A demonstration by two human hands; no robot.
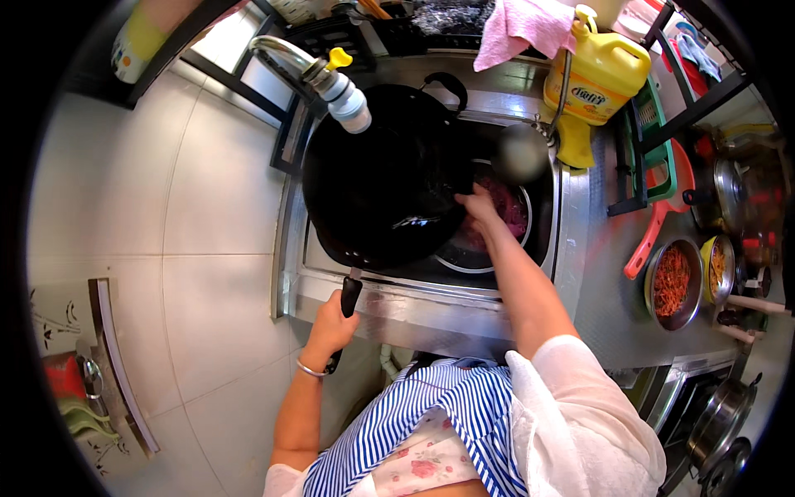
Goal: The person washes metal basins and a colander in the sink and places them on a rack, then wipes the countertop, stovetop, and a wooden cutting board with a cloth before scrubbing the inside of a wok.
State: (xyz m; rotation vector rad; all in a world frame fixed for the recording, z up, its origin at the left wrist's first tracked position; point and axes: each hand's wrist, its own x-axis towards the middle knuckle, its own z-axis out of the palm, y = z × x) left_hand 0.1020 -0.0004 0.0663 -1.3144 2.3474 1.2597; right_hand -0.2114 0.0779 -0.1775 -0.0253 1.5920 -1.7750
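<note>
A large black wok [373,182] lies in the sink under the faucet, tilted so its dark inside shows. My left hand [333,325] is wrapped around its long black handle [351,296] at the near side. At the wok's right side is my right hand [478,207], its fingers bent toward the dark interior; what they hold, if anything, is lost against the black. Beneath my right forearm a round basin [530,222] holds purplish-red pieces. A blurred round grey object [522,153] is just beyond that basin.
The metal faucet [313,70] with a white nozzle reaches over the wok. A yellow jug [598,74], a pink cloth [526,33] and a yellow sponge [575,141] are at the back right. On the right counter are a red-handled tool [658,215] and a bowl of orange shreds [672,282].
</note>
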